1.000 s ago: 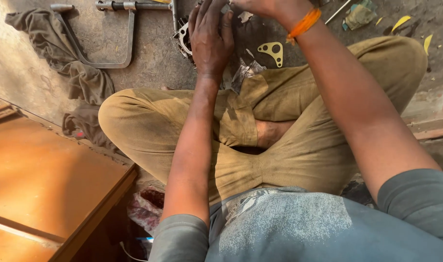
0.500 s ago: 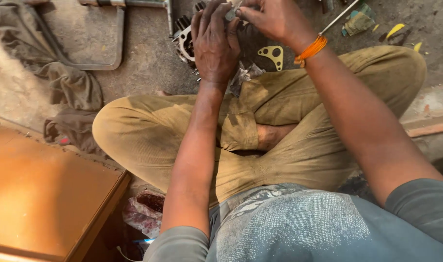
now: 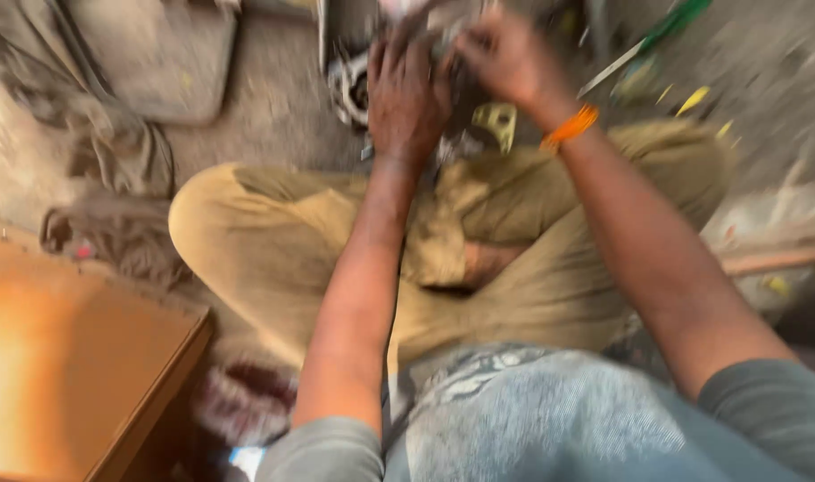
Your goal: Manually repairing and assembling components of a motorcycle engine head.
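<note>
A person sits cross-legged on a dusty floor [image 3: 273,116], seen from above and heavily blurred by motion. Both hands meet at the upper middle of the frame over a dark metal part [image 3: 358,85] lying on the floor just beyond the knees. The left hand [image 3: 407,94] rests on top of it, back upward, fingers [image 3: 398,58] laid close together and curled down. The right hand [image 3: 505,58], with an orange wristband [image 3: 570,127], is closed around something small beside it; blur hides what its fingers pinch. Compared with half a second ago, the hands sit lower in the frame and everything has smeared, while the hands keep the same place on the part. A yellowish flat bracket [image 3: 496,120] lies just below the hands. A wooden board [image 3: 68,357] fills the lower left; crumpled cloth [image 3: 113,152] lies at upper left.
</note>
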